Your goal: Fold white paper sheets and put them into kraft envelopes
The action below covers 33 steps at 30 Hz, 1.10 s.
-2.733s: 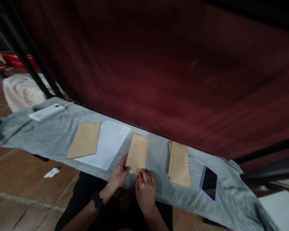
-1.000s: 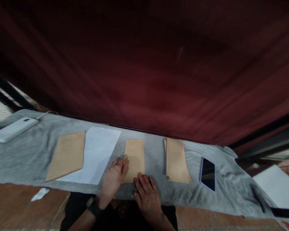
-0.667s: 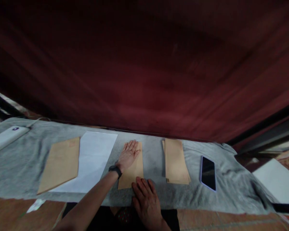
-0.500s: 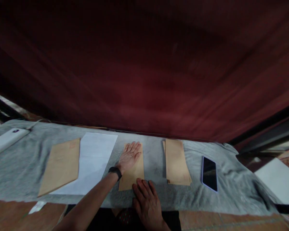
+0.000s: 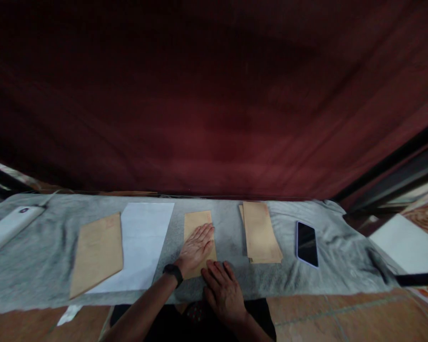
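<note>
On soft grey cloth (image 5: 228,240), the right hand (image 5: 224,292), fingers slightly spread, touches the near end of an oblong brown-paper envelope (image 5: 197,220); the left hand (image 5: 197,246) lies flat across its middle, fingers together. Beyond hangs dark-red fabric (image 5: 214,118).

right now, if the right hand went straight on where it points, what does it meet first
Probably the left hand, which lies on the envelope; the right hand is at that envelope's near right corner, contact unclear.

It looks like a room in a home: a maroon curtain (image 5: 214,104) hangs behind the narrow, soft-grey-cloth-covered bench (image 5: 226,232), and terracotta floor tiles (image 5: 364,323) show on the bench's near side.
</note>
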Tool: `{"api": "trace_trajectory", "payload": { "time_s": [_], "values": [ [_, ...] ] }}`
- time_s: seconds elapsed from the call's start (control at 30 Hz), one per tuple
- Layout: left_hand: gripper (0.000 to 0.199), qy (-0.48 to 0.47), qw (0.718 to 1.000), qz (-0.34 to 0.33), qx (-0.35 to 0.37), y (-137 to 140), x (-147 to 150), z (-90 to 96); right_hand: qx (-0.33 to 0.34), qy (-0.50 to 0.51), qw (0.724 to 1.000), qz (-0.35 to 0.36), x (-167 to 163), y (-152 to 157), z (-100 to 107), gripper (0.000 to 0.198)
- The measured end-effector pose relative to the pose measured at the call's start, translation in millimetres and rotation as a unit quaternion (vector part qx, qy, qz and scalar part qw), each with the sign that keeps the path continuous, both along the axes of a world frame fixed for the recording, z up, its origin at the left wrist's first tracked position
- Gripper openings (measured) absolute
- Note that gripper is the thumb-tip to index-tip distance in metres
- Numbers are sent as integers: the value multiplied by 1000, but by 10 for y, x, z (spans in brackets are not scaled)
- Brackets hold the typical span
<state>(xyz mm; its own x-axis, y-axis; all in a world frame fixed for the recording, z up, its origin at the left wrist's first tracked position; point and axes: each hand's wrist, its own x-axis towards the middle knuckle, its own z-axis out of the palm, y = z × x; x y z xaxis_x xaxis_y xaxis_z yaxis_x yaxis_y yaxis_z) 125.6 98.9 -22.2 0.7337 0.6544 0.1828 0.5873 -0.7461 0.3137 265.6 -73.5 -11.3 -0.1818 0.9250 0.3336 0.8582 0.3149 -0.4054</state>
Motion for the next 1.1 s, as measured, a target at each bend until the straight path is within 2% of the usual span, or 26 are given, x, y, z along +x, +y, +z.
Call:
{"api": "trace_trajectory", "payload": {
  "time_s": [0.23,0.4,0.53,0.63,0.83,1.1],
  "values": [
    [54,22,999,-42,-23,-368,-171,32,-9,-9,1000,4,3,12,29,43],
    [57,43,998,-45,-17,-685,-333,-36,-12,-15,1000,10,8,6,10,37],
    [62,58,998,-36,-3,-891,-493,-57,-6,-18,1000,9,16,1,15,44],
    [69,64,997,-41,26,-1017,-611,-40,-16,-12,1000,11,22,-1,43,51],
    [75,48,991,-37,119,-1202,-801,-119,-12,-2,1000,11,12,-7,54,46],
    [76,45,975,-21,217,-1247,-801,-140,-23,-33,999,30,37,3,-5,47]
  ]
}}
